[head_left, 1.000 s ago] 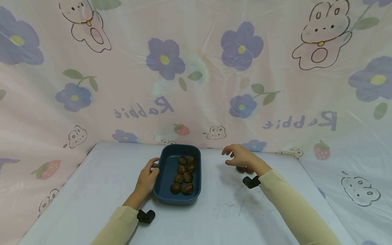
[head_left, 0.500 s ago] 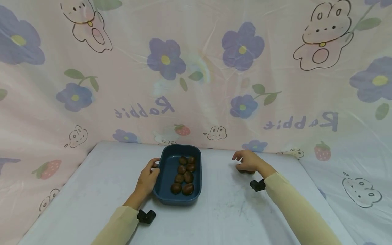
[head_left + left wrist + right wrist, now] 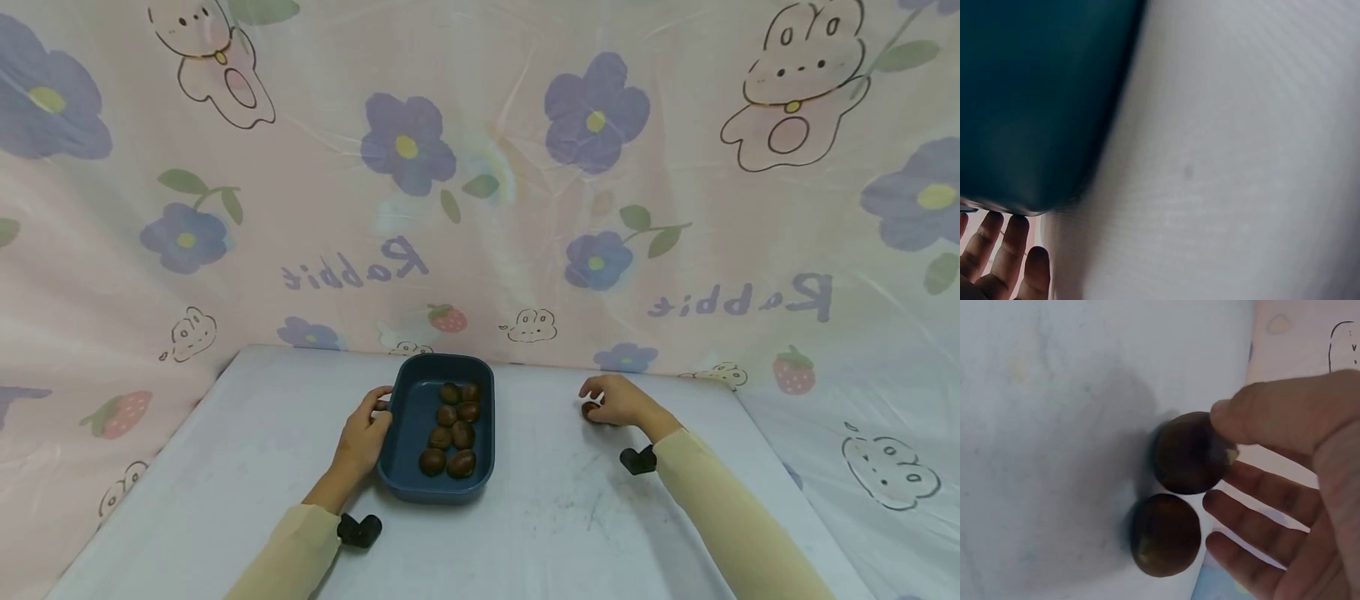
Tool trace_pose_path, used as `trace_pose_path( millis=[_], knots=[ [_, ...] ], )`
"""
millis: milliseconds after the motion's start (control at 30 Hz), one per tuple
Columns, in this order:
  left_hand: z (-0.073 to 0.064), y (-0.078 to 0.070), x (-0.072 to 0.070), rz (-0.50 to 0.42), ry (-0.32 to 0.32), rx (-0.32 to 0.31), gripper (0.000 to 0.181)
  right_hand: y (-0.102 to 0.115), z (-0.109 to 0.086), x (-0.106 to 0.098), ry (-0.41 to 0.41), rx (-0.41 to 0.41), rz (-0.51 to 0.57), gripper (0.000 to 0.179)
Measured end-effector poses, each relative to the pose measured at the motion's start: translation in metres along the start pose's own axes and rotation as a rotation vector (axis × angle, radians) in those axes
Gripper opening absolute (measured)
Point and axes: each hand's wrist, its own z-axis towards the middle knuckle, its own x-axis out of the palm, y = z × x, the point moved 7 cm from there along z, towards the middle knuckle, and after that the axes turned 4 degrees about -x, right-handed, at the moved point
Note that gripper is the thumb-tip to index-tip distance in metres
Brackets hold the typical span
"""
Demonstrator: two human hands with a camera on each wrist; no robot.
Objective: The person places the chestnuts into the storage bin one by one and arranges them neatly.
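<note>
A dark blue rectangular box (image 3: 405, 417) on the table holds several brown chestnuts (image 3: 462, 435), lined up along its right half. My left hand (image 3: 362, 437) rests against the box's left side; in the left wrist view its fairly straight fingers (image 3: 1007, 259) touch the blue wall. To the right, my right hand (image 3: 626, 404) is down at the table, with thumb and forefinger at a chestnut (image 3: 1188, 453). It appears pinched between them, though the forefinger's tip is hidden. Close beside it lies a second chestnut (image 3: 1166, 534), near the other, spread fingers.
The white table (image 3: 540, 517) ends at the back against a hanging sheet (image 3: 480, 208) printed with flowers and rabbits. Each wrist wears a small black device (image 3: 360, 530) below the sleeve.
My right hand has moved right and down to the loose chestnuts, and its thumb and forefinger have closed in on one. The left hand and the box have stayed in place.
</note>
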Motion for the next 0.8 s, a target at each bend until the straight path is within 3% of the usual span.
trace_pose_path(
  millis=[233, 500, 800],
  knots=[
    [0.001, 0.0, 0.001, 0.003, -0.005, 0.008, 0.045, -0.004, -0.004, 0.004, 0.02, -0.013, 0.075, 0.03],
    [-0.001, 0.0, 0.0, -0.006, -0.008, 0.012, 0.045, -0.01, 0.001, 0.007, 0.02, 0.052, 0.065, 0.028],
    [-0.001, 0.0, -0.001, 0.001, -0.006, 0.016, 0.045, -0.01, 0.005, 0.012, 0.028, 0.03, 0.071, 0.027]
  ],
)
